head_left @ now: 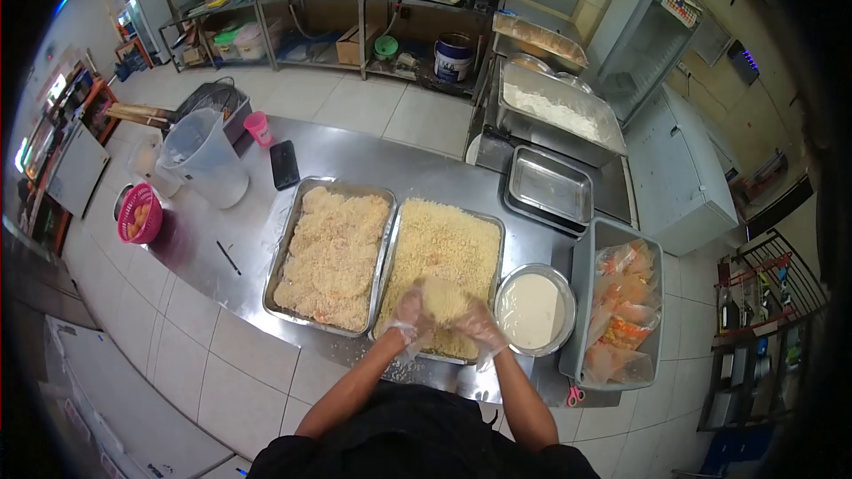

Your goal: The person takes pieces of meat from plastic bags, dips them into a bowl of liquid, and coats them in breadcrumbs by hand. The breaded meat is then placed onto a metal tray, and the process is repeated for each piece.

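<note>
Fingers first: the left hand (410, 315) and right hand (480, 325), both in thin clear plastic gloves, are curled in from either side around a pale crumb-coated lump of food (444, 298), squeezing it between them. Can't tell what's under the coating, tbh.

The lump sits right between the fingertips, held just above the near end of a rectangular steel tray (396, 244) filled with loose yellowish breadcrumbs (448, 244). Just beside the left hand's fingers is a second rectangular steel tray (287, 244), packed with already-coated golden pieces (335, 253). Just beside the right hand's fingers is a round clear bowl of white batter (534, 309), and past that a grey plastic tub (579, 302) holding bags of orange stuff (621, 310). Small pink-handled scissors (575, 395) lie at the tub's near corner.

Further out beyond the fingertips, across the steel counter (373, 155): a black phone (284, 164), a big clear plastic jug (209, 155), a small pink cup (258, 127), and off to the far left a pink mesh basket (140, 213).
</note>
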Action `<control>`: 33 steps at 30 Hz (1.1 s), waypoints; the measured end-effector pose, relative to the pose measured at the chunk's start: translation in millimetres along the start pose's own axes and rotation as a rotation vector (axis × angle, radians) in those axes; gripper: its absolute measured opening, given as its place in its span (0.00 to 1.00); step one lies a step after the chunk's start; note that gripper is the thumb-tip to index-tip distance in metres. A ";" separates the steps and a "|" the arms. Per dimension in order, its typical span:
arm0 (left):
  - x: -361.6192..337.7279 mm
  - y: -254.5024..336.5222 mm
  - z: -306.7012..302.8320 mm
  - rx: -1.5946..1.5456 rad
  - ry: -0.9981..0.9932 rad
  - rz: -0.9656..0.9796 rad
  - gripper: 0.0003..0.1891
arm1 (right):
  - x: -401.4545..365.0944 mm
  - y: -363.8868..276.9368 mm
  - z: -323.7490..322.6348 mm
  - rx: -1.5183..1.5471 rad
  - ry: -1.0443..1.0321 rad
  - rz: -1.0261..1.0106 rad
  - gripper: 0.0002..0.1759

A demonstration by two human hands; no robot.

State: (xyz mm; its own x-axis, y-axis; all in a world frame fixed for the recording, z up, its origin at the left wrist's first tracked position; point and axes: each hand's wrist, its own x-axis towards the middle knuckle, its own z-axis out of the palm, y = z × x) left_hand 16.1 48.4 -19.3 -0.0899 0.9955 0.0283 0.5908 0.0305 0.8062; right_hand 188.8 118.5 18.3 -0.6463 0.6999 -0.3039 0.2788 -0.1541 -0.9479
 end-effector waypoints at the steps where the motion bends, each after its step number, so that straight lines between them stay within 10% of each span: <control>1: 4.9 12.7 -9.1 -0.051 0.074 0.041 0.40 | 9.1 4.5 -10.1 -0.152 0.001 -0.053 0.30; 5: 26.1 -28.5 0.4 0.603 0.176 0.262 0.38 | 30.0 -7.7 -41.4 -1.034 0.014 -0.314 0.27; 6: 21.8 -38.6 -2.1 0.348 0.204 0.225 0.38 | 32.8 -19.0 -43.9 -1.321 0.012 -0.392 0.27; 9: -3.7 -25.1 -33.7 -0.036 0.213 0.083 0.39 | 34.7 -73.3 -13.1 -1.010 0.131 -0.279 0.20; 12: -30.0 13.2 -66.6 0.202 0.102 -0.051 0.39 | 121.0 133.8 -8.4 -0.932 0.207 -0.711 0.12; 15: -59.5 11.3 -66.9 0.188 0.047 -0.067 0.39 | 134.4 55.9 -6.9 -0.926 -0.090 -0.140 0.10; 22: -90.5 -3.0 -64.0 0.056 0.097 -0.054 0.36 | 183.4 20.4 -20.0 -1.392 -0.438 -0.111 0.17; 27: -113.9 -28.8 -54.0 -0.076 0.157 -0.048 0.36 | 204.3 115.8 -25.3 -2.227 0.170 -0.672 0.31; 31: -126.3 -19.5 -81.7 -0.053 0.100 -0.117 0.35 | 194.2 47.3 -16.9 -1.879 -0.532 -0.102 0.43; 33: -133.0 -41.1 -76.4 0.016 0.212 -0.002 0.34 | 159.3 -21.6 -7.2 -1.792 -0.644 -0.144 0.45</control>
State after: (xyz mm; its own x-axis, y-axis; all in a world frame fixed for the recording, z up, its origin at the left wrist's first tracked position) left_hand -57.5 -92.1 -11.1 -0.2567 0.9545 0.1520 0.6029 0.0352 0.7971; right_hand 84.9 238.3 -8.9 -0.7383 0.2469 -0.6276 0.2356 0.9664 0.1030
